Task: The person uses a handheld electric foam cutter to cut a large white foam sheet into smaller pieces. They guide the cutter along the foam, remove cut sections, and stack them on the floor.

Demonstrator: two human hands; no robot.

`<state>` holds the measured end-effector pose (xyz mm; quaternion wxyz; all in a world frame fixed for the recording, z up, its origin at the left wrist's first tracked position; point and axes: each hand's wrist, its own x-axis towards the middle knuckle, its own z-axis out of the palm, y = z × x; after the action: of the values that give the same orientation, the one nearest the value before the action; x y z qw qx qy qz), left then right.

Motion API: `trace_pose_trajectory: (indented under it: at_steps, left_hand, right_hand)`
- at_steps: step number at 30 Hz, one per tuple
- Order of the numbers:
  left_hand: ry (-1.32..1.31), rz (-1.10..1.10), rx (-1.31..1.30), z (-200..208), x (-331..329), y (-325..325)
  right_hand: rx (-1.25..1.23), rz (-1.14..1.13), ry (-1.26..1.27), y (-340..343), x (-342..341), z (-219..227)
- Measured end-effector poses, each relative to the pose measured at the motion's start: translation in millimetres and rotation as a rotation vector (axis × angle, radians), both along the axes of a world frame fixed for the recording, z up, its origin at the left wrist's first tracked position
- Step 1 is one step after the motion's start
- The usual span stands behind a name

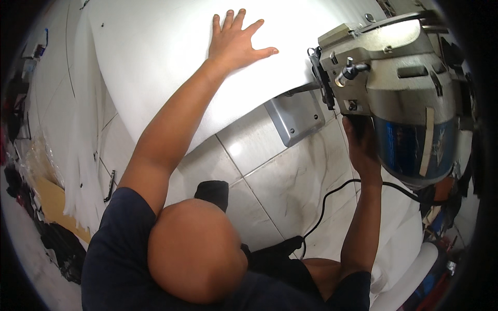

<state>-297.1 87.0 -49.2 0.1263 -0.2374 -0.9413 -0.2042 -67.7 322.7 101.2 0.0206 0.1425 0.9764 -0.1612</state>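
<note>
My left hand (236, 44) lies flat with spread fingers on a wide white sheet (155, 62) of cloth or padding. To its right stands a metal cloth cutting machine (410, 98) with a blue band round its motor housing. My right hand (363, 145) is at the near left side of that machine, thumb up along a dark grip, closed on it. The machine hides most of the right fingers. Below the machine's front, the grey base plate (298, 122) sticks out from under the sheet's near edge. The blade itself is not visible.
A black power cord (324, 199) curves over the tiled floor (249, 176) below the sheet. White strips of material (83, 171) hang at the left, beside brown card (59, 205) and dark cloth (59, 249). A white roll (410, 280) lies at the lower right.
</note>
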Motion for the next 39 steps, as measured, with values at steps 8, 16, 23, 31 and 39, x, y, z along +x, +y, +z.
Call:
trace_pose_trajectory:
  at_steps: [8, 16, 23, 31, 39]
  left_hand:
    - [-0.053, -0.027, 0.065, -7, 6, -1]
    - [-0.215, -0.078, 0.070, 6, 17, 6]
    - [0.015, -0.062, 0.059, -21, 42, 33]
    - [-0.004, -0.092, 0.022, -23, 82, 48]
    - [0.049, -0.116, 0.024, -39, 93, 68]
  right_hand:
    - [0.089, 0.000, -0.031, -6, -14, -15]
    - [-0.054, -0.067, -0.035, -7, -21, -24]
    - [-0.070, -0.075, -0.020, 0, -13, -33]
    - [-0.073, -0.153, -0.022, 10, 3, -44]
    - [-0.068, -0.170, 0.023, 14, -3, -63]
